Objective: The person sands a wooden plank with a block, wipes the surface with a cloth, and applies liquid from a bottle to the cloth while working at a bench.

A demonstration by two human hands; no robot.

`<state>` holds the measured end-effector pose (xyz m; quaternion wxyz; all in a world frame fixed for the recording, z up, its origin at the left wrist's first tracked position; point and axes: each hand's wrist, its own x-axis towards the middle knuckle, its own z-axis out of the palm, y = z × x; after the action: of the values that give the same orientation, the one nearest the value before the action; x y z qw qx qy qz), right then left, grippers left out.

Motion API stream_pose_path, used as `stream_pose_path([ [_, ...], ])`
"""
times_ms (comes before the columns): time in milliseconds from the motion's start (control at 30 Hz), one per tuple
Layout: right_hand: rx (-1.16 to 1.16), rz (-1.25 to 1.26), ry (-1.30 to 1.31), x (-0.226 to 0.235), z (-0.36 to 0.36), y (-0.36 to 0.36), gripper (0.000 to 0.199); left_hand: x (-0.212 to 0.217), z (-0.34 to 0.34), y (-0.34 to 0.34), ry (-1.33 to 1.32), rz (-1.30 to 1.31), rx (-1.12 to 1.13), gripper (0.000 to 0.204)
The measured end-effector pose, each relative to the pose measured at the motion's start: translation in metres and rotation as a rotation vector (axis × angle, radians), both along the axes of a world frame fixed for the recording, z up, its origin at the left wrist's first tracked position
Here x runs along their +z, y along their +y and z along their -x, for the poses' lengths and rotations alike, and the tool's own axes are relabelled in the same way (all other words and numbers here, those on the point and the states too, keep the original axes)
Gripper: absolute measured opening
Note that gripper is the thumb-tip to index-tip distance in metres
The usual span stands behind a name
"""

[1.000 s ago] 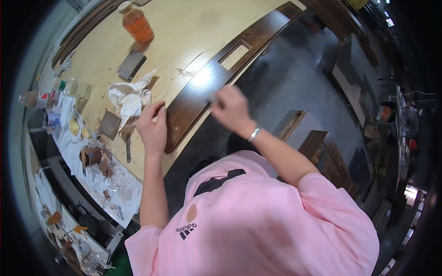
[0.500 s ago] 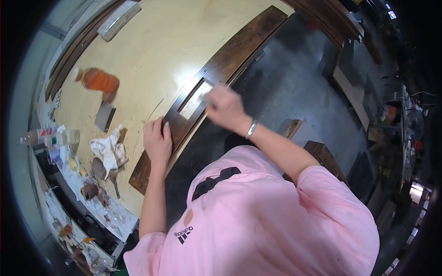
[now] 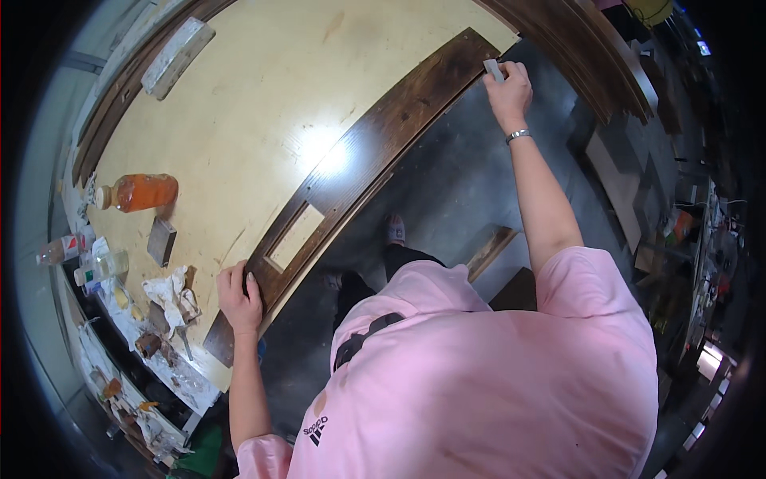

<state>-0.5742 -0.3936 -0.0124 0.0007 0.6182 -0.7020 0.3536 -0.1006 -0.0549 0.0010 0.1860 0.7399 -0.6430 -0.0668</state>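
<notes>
While the left hand (image 3: 239, 299) stays pressed flat on the near end of the dark stained wooden board (image 3: 375, 152), just beside its rectangular cut-out, the right hand (image 3: 508, 88) now reaches out at full arm's length to the board's far end. A second ago that right hand hovered above the middle of the board, close to the left one; now the two are well apart, one at each end. The fingers of the right hand are pinched around a small pale grey block (image 3: 494, 70), which touches the board's far corner. The left fingers lie spread and released, holding nothing, palm down on the wood.

The board lies along the edge of the pale plywood bench (image 3: 239, 120), its long side running from near left to far right. More of the bench shows than before. An orange bottle (image 3: 140, 191) lies on its side at the left, with a small dark block (image 3: 161, 241) just beside it and crumpled stained rags (image 3: 171, 291) near the left hand. A long pale wooden strip (image 3: 177, 56) rests at the bench's far left corner.
</notes>
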Motion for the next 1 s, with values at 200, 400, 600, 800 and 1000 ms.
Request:
stream_pose_path([
  [200,0.013,-0.059,0.12,-0.005,0.027,-0.035,0.024,0.002,0.003,-0.004,-0.011,-0.001,0.019,0.025],
  [400,0.225,-0.165,-0.424,0.005,-0.004,-0.041,0.027,0.011,0.007,-0.007,-0.016,-0.021,0.092,0.023],
  [600,0.689,-0.46,-1.236,-0.014,-0.146,0.044,0.014,0.029,-0.079,0.023,-0.248,0.374,0.415,0.026],
  [800,0.767,-0.536,-0.961,-0.007,-0.213,0.085,0.013,0.025,-0.15,0.024,-0.322,-0.381,0.761,0.033],
  [1000,0.816,-0.401,-0.898,-0.018,-0.214,0.09,0.01,0.045,-0.129,0.097,0.199,0.149,0.787,0.031],
])
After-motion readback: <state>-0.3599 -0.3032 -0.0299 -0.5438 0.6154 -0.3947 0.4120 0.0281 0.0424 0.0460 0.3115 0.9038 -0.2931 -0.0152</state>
